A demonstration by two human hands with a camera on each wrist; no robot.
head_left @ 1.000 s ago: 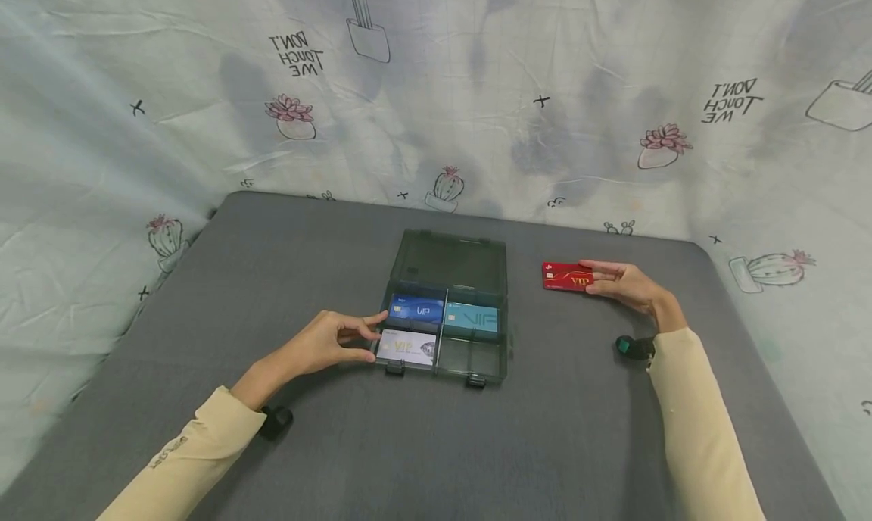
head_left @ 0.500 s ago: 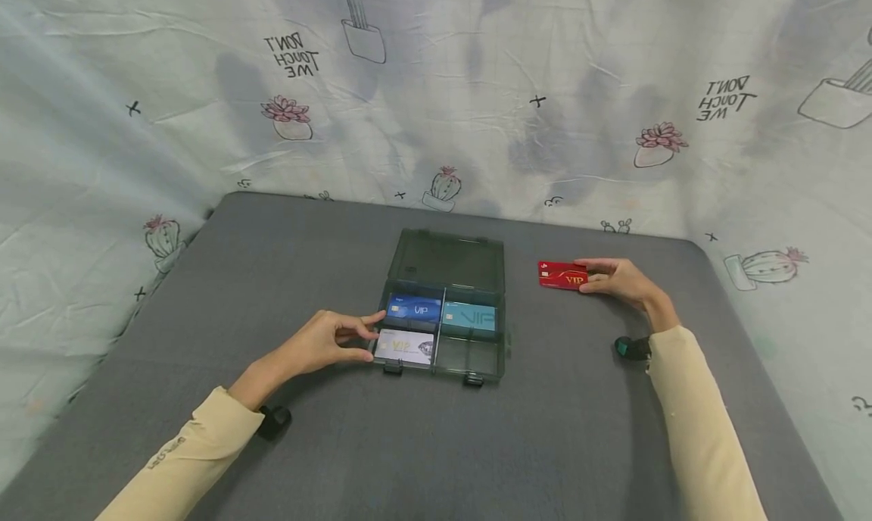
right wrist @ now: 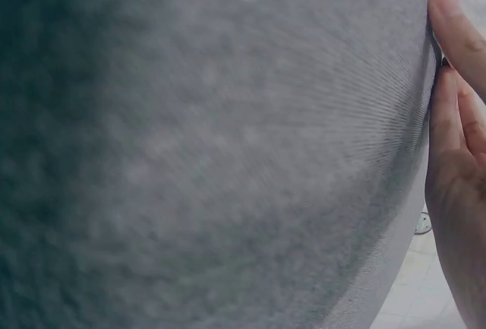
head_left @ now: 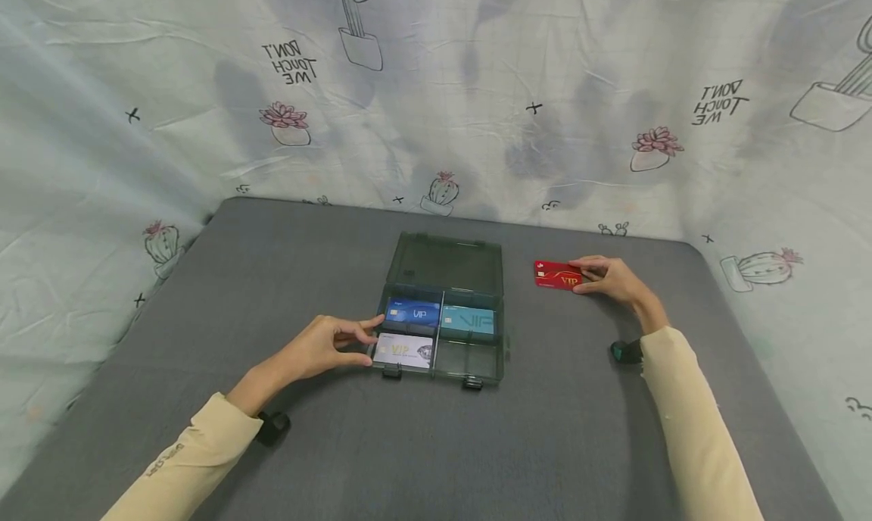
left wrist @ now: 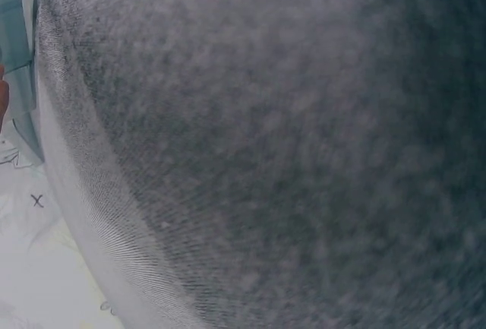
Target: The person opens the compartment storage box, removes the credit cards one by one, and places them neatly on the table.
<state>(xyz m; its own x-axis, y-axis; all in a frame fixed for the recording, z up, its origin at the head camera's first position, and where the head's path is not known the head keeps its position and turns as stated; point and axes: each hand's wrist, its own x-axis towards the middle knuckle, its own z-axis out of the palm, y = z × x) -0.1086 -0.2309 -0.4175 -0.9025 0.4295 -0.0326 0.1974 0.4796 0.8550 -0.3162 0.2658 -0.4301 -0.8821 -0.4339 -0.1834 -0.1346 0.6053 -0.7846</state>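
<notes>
While touching, with loosely spread left hand [head_left: 325, 344], left edge of box [head_left: 466, 360], has blue card [head_left: 412, 312] back-left inside, white card [head_left: 404, 350] front-left, teal card [head_left: 468, 320] back-right, and, right of box, pinches red card [head_left: 555, 276] by right end with right hand [head_left: 616, 281].

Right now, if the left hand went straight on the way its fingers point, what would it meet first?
The open, translucent dark green plastic box, at its left side; the left hand looks right at it, possibly touching, though depth is unclear.
</notes>
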